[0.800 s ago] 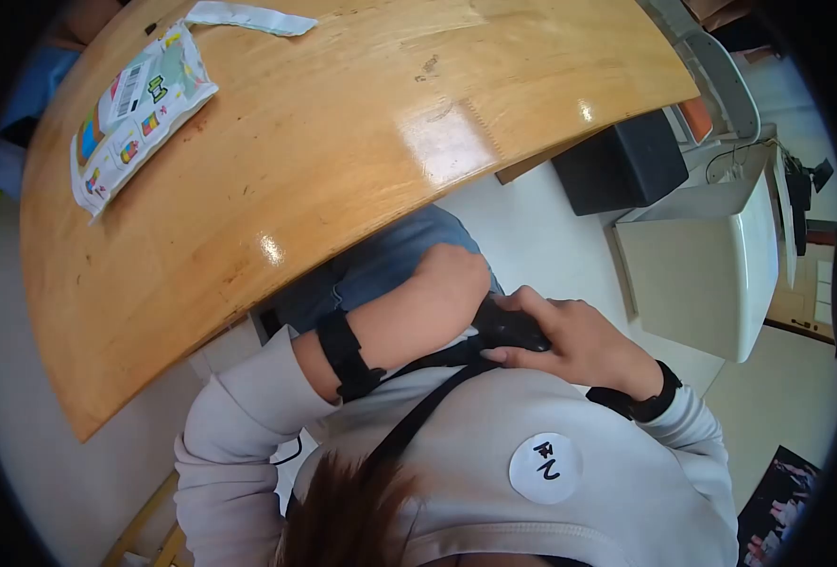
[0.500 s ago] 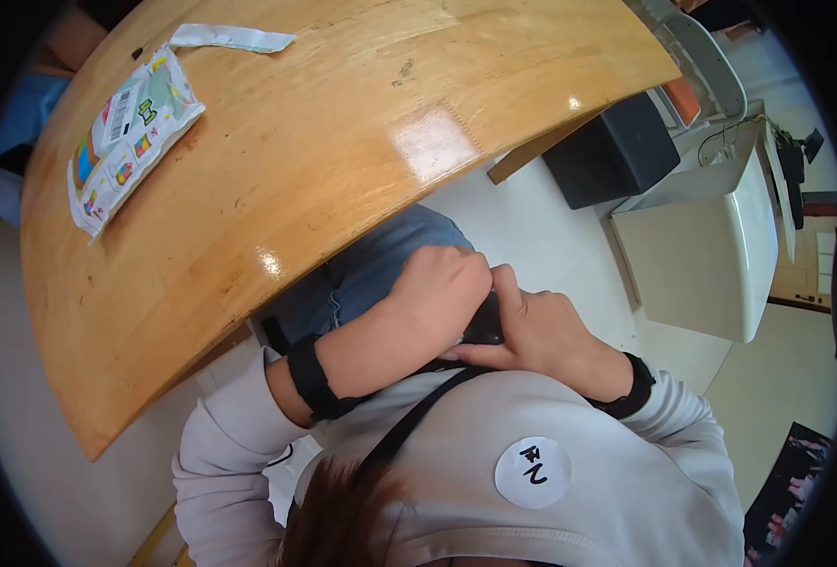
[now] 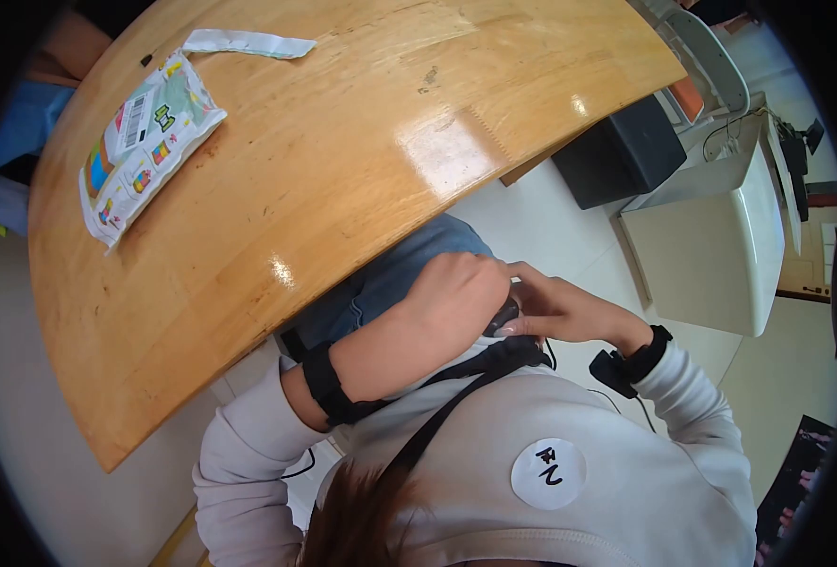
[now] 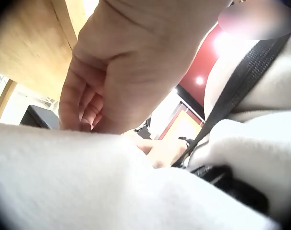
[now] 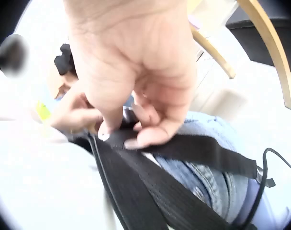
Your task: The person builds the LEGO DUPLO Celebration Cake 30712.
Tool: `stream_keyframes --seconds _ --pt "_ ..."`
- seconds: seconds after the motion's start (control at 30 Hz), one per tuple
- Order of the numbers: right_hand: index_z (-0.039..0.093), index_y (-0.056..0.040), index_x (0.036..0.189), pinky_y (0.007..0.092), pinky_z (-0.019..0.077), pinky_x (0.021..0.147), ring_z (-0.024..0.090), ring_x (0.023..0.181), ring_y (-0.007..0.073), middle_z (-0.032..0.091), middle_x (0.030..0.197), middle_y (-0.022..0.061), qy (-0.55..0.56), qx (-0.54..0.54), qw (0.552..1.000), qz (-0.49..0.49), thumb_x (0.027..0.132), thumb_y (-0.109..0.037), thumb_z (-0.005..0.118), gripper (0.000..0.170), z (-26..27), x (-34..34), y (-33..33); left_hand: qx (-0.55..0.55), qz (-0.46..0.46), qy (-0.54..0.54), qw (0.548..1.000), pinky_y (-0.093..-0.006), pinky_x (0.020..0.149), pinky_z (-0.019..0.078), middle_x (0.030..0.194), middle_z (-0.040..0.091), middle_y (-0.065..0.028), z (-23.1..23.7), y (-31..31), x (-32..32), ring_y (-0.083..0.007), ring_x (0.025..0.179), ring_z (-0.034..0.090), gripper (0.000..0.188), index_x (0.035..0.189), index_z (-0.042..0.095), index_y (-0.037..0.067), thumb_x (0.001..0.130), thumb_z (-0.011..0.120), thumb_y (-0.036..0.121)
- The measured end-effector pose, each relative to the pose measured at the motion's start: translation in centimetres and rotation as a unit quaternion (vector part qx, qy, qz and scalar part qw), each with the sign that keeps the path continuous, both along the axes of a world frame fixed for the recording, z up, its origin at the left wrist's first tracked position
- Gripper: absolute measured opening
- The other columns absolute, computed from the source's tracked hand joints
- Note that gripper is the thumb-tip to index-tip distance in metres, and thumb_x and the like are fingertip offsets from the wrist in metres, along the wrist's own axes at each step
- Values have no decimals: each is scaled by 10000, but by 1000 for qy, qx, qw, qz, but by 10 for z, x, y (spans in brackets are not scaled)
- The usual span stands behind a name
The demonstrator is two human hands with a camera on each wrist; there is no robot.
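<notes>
In front of the waist my two hands meet at a dark rounded object (image 3: 504,317) on a black waist strap. My right hand (image 3: 574,310) pinches the object's near end between thumb and fingers. In the right wrist view, this hand's fingertips (image 5: 132,143) press on the black strap (image 5: 193,151). From the other side my left hand (image 3: 461,291) closes in beside the object, knuckles up. In the left wrist view its fingers (image 4: 90,108) bend downward, tips hidden behind white cloth, so I cannot tell what they hold.
A wooden table (image 3: 343,170) fills the far side, its edge just beyond my hands. On it lie a colourful printed package (image 3: 149,151) and a white strip (image 3: 248,43). To the right stand a black box (image 3: 617,156) and a white cabinet (image 3: 711,255). A thin cable (image 5: 265,191) hangs at the right.
My right hand has drawn in toward the left and its wrist has turned, showing a black device at the wristband. Less of the dark object shows. The left hand stays curled beside it.
</notes>
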State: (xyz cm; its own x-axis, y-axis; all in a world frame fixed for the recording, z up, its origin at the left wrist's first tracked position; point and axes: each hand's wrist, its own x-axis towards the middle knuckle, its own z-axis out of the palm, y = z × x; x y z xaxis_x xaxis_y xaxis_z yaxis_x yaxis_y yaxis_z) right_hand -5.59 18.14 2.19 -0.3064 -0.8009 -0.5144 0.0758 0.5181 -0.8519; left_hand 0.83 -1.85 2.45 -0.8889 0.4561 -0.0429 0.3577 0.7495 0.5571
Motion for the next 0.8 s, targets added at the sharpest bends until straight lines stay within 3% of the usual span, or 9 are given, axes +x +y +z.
stream_keyframes --seconds 0.27,0.33,0.4,0.43,0.53,0.67,0.7,0.77,0.8 --pt "352 -19 1112 440 456 552 592 607 416 602 650 200 244 -7 968 51 886 -327 663 492 -15 11 -21 31 -2 6 999 -401 605 527 703 642 -192 -1 -1 0 -323 702 674 179 832 618 -24 754 661 131" --pt "406 5 1132 461 484 591 618 658 413 627 698 207 314 147 907 240 906 -425 603 525 18 -8 -32 -23 -45 -55 997 -400 632 525 748 645 -192 19 -2 -2 -325 738 665 186 779 649 -11 787 657 175" --pt "545 8 1062 466 507 629 639 702 397 649 743 202 344 201 814 423 904 -504 561 536 67 -27 -56 -18 -47 -26 998 -395 674 522 806 641 -191 39 -5 5 -330 789 645 244 747 667 -8 813 652 226" --pt "640 11 910 450 515 640 649 729 376 660 762 186 325 215 794 466 887 -525 573 541 101 -32 -76 -35 -58 -56 996 -388 704 517 845 631 -189 61 -10 5 -334 827 627 259 771 665 -16 827 638 236" --pt "653 -4 853 416 518 644 642 719 368 639 716 160 399 44 763 507 896 -544 551 552 165 -48 -113 -35 -40 -5 999 -389 631 508 828 626 -155 129 -54 12 -316 750 622 216 748 623 -4 855 605 183" --pt "657 -11 832 427 503 635 626 712 372 611 671 153 503 -85 725 463 881 -464 612 457 227 -66 -188 -37 63 99 992 -401 606 486 762 614 -120 194 -127 22 -315 712 610 187 738 590 35 862 598 174" --pt "654 -12 825 434 498 632 621 719 373 605 663 155 536 -91 719 432 867 -424 646 415 239 -70 -210 -90 147 179 969 -407 603 476 726 597 -122 207 -141 21 -322 695 598 194 733 586 47 866 597 187" --pt "648 -16 755 432 492 623 613 688 379 617 676 176 680 -240 637 272 790 -293 729 290 238 -85 -256 -201 281 299 889 -423 596 460 694 583 -135 228 -175 11 -336 682 589 207 727 588 57 871 596 207" --pt "647 -2 727 435 495 607 620 678 381 625 691 183 702 -251 643 177 777 -259 733 275 236 -92 -283 -257 330 338 843 -432 593 455 697 585 -146 233 -196 0 -344 685 591 215 728 595 56 872 597 214"
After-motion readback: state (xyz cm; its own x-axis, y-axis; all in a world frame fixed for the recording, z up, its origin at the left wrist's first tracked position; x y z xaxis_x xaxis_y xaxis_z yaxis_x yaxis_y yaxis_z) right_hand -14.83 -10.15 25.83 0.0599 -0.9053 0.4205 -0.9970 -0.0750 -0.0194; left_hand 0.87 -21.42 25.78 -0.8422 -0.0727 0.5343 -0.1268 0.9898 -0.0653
